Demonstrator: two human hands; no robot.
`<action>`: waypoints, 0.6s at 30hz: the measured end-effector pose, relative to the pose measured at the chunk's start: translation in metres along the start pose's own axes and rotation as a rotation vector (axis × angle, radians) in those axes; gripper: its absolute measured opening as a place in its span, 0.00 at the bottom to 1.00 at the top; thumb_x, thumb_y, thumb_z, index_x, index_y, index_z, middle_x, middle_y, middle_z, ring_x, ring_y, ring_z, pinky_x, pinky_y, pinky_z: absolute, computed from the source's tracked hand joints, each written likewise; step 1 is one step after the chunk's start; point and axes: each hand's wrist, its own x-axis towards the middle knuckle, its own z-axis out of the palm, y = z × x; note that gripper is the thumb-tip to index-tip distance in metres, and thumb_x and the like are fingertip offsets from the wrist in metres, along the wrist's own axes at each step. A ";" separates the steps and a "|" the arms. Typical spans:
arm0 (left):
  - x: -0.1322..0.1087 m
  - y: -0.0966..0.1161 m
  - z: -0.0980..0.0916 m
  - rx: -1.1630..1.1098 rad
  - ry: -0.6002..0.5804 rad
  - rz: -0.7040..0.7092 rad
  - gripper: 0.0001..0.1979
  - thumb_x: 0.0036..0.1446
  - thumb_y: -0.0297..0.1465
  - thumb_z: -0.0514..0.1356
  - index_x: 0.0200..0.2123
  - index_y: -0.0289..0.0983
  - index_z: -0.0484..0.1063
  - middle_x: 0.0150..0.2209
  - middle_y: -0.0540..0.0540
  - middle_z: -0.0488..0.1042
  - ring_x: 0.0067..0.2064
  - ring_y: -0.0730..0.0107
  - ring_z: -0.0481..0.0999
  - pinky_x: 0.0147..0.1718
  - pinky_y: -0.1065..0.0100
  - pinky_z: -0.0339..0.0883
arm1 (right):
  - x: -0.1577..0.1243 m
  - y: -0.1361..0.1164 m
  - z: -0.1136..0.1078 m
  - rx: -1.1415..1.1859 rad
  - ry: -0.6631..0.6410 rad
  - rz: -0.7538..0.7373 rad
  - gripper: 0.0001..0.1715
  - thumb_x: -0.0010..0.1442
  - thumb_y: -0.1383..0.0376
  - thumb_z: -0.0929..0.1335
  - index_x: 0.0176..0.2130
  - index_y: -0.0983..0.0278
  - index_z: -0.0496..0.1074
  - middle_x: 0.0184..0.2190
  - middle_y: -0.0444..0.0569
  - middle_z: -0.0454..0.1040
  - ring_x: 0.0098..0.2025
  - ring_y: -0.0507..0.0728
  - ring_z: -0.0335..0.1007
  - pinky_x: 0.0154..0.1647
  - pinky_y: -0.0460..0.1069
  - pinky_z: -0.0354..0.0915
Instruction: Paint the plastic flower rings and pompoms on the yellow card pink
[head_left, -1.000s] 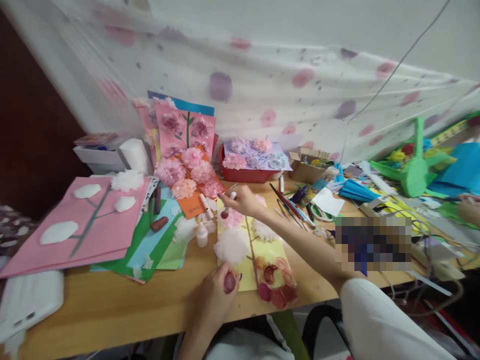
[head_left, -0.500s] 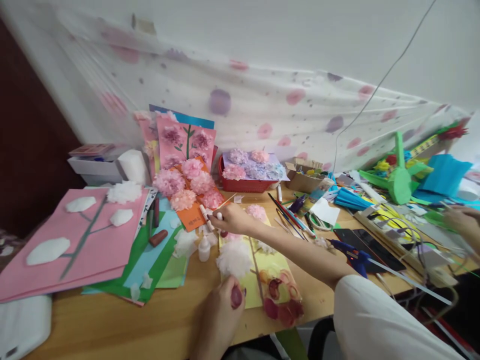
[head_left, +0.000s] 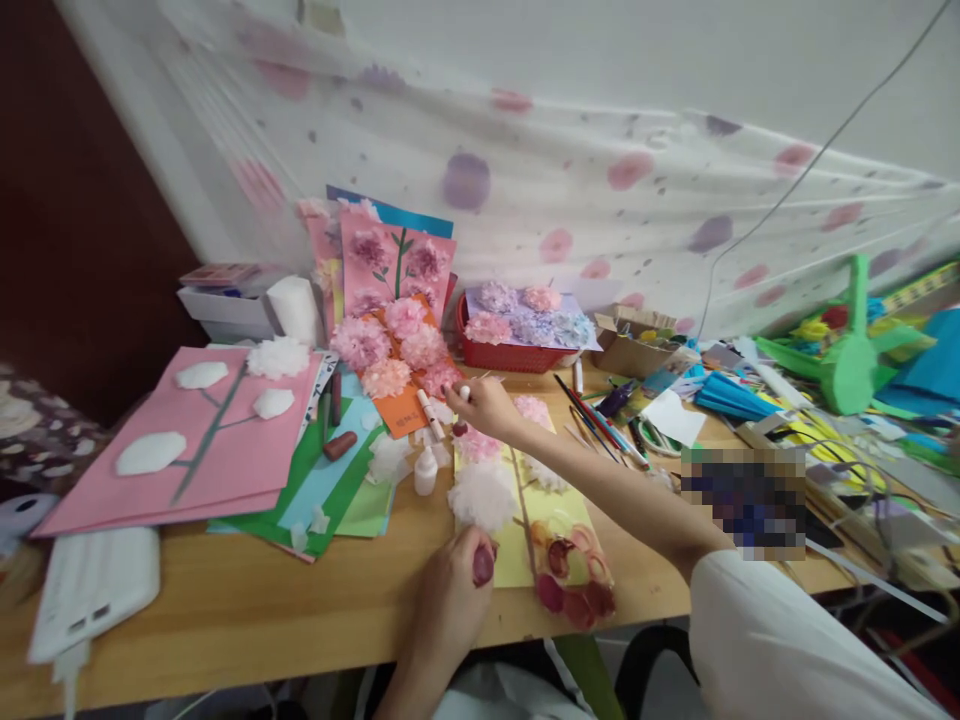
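Observation:
My right hand (head_left: 491, 410) reaches across the yellow card (head_left: 514, 575), pinched on a small tool with a white round end (head_left: 465, 393) and a dark red tip, close to a pink paper flower (head_left: 480, 444). My left hand (head_left: 450, 585) is closed at the card's lower left, around a dark red, rounded thing (head_left: 484, 564) whose kind I cannot make out. Just beyond it sits a fluffy white paper flower (head_left: 482, 495). On the card's lower right rests a clear palette (head_left: 577, 590) with red and brown paint. A white marker (head_left: 430, 413) lies left of my right hand.
At left lies a pink card (head_left: 255, 460) with white paper blossoms. A small white bottle (head_left: 425, 470) stands beside the yellow card. Behind are a red basket (head_left: 517, 357) and a cardboard box (head_left: 630, 355). Brushes, cables and blue paper (head_left: 735, 397) clutter the right. A white power bank (head_left: 97, 580) is front left.
The view has swung left, so everything appears further right and more of the left side shows. Another person's hand at the far right has left the view. Both my hands keep their grips.

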 end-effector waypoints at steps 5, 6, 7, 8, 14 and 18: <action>0.003 0.003 0.000 0.009 0.027 -0.041 0.09 0.57 0.20 0.58 0.29 0.41 0.69 0.30 0.51 0.78 0.33 0.69 0.76 0.30 0.70 0.57 | 0.016 0.007 0.002 0.044 0.033 0.045 0.25 0.66 0.60 0.64 0.20 0.66 0.71 0.18 0.46 0.71 0.23 0.51 0.63 0.26 0.47 0.50; 0.004 0.004 -0.001 0.011 0.030 -0.056 0.08 0.57 0.22 0.59 0.28 0.41 0.69 0.29 0.51 0.77 0.32 0.69 0.75 0.29 0.70 0.56 | 0.018 0.009 0.003 0.052 0.046 0.059 0.26 0.67 0.59 0.63 0.21 0.66 0.72 0.19 0.47 0.72 0.24 0.51 0.64 0.27 0.46 0.51; 0.005 0.005 -0.001 0.010 0.032 -0.070 0.08 0.58 0.23 0.60 0.28 0.40 0.69 0.27 0.51 0.77 0.31 0.70 0.75 0.29 0.70 0.56 | 0.020 0.011 0.003 0.058 0.049 0.076 0.26 0.67 0.59 0.63 0.21 0.66 0.72 0.19 0.47 0.73 0.24 0.51 0.65 0.27 0.47 0.51; 0.007 0.006 -0.001 0.008 0.031 -0.083 0.08 0.58 0.25 0.61 0.27 0.40 0.68 0.27 0.51 0.76 0.30 0.70 0.75 0.28 0.70 0.56 | 0.021 0.013 0.004 0.063 0.044 0.094 0.25 0.66 0.59 0.65 0.21 0.66 0.72 0.19 0.48 0.72 0.24 0.52 0.65 0.27 0.47 0.52; 0.012 0.011 -0.004 0.006 0.017 -0.128 0.09 0.55 0.24 0.64 0.26 0.40 0.68 0.27 0.52 0.77 0.30 0.71 0.75 0.29 0.71 0.56 | 0.029 0.028 0.004 0.089 0.043 0.226 0.27 0.71 0.58 0.60 0.29 0.70 0.77 0.27 0.52 0.78 0.30 0.54 0.73 0.29 0.47 0.58; 0.011 0.011 -0.003 0.010 0.023 -0.124 0.09 0.56 0.23 0.63 0.27 0.40 0.69 0.27 0.52 0.76 0.30 0.71 0.74 0.29 0.71 0.56 | 0.034 0.044 0.000 0.127 -0.035 0.298 0.16 0.67 0.57 0.69 0.44 0.68 0.76 0.42 0.50 0.78 0.40 0.57 0.76 0.40 0.51 0.72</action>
